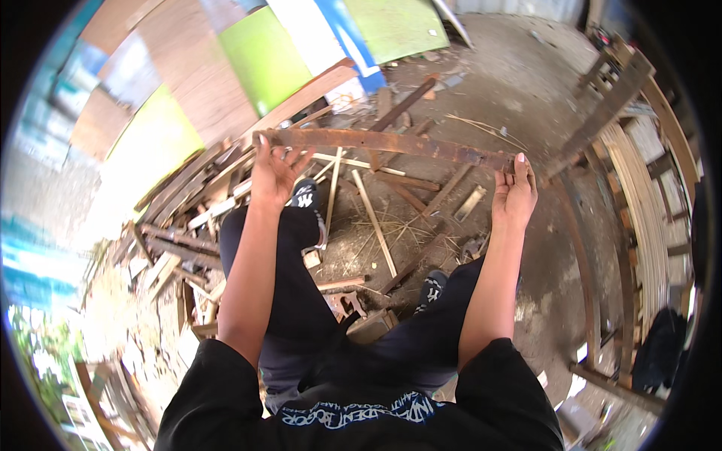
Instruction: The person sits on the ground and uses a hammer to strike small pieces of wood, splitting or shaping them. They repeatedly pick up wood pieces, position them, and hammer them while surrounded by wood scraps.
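A long, narrow, reddish-brown wooden strip (361, 140) with a worn, stained face spans crosswise in front of me, raised above the ground. My left hand (275, 174) holds its left end, thumb up against the face and the other fingers partly spread below. At the other end, my right hand (515, 192) grips the strip with its fingers closed around the tip. Between my legs, low down, lies a handsaw handle (347, 304); its blade is mostly hidden.
Loose wood pieces (177, 244) pile up to my left. Thin offcuts (374, 224) and straw litter the dirt floor before me. Painted panels (263, 60) lean at the far left. Stacked slats (635, 218) and a wooden frame (602, 113) stand on the right.
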The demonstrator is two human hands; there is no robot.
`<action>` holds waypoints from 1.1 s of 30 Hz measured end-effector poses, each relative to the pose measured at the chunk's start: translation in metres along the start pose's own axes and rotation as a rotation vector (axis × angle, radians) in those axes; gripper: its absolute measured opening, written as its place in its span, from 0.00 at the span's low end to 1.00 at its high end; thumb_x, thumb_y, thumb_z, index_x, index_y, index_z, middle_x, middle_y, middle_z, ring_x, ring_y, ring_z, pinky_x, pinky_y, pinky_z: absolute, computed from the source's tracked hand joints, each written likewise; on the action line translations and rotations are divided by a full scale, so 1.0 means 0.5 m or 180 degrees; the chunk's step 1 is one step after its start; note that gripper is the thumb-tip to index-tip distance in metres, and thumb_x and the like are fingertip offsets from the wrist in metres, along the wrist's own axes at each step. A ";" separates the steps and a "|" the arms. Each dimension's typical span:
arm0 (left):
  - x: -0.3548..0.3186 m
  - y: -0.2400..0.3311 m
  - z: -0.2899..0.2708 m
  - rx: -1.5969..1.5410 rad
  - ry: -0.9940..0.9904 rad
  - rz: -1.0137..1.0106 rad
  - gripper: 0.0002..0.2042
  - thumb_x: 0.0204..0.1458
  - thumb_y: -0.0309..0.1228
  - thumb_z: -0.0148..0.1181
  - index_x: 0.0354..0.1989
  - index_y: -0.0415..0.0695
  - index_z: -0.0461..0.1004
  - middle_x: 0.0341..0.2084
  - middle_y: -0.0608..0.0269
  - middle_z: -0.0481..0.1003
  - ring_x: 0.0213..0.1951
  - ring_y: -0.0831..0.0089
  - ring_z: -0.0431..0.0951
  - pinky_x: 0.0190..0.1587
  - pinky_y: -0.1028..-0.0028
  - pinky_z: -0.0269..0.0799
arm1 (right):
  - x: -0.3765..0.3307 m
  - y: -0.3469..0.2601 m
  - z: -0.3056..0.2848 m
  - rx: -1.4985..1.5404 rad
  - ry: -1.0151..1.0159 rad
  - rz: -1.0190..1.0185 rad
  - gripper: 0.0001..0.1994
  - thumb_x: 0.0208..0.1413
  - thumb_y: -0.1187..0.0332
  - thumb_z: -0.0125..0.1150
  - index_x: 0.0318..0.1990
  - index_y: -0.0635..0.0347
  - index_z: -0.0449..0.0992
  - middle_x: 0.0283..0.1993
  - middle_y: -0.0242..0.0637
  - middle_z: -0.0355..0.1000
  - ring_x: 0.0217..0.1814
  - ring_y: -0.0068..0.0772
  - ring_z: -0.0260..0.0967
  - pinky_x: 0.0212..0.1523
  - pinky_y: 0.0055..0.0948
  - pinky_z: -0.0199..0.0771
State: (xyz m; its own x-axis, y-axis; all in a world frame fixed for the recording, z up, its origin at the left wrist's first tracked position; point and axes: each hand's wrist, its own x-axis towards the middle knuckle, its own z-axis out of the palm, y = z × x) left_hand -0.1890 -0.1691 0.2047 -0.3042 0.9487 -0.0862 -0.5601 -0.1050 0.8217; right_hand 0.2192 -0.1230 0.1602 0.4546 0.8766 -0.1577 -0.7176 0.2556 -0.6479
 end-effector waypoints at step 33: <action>-0.417 -0.087 -0.478 -0.0406 0.2741 0.1124 0.14 0.69 0.35 0.58 0.54 0.38 0.68 0.49 0.51 0.75 0.46 0.54 0.84 0.50 0.56 0.87 | -0.219 0.762 -0.200 -0.5563 -0.1826 0.1299 0.24 0.70 0.49 0.53 0.47 0.64 0.83 0.51 0.54 0.79 0.53 0.53 0.78 0.53 0.47 0.78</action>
State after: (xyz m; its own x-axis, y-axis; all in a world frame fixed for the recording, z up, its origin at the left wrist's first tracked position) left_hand -0.2856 -0.4335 0.0524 -0.9095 0.3136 -0.2727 -0.3913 -0.4250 0.8163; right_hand -0.0517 -0.1624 -0.1439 -0.0556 0.8745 -0.4818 0.7196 -0.2994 -0.6265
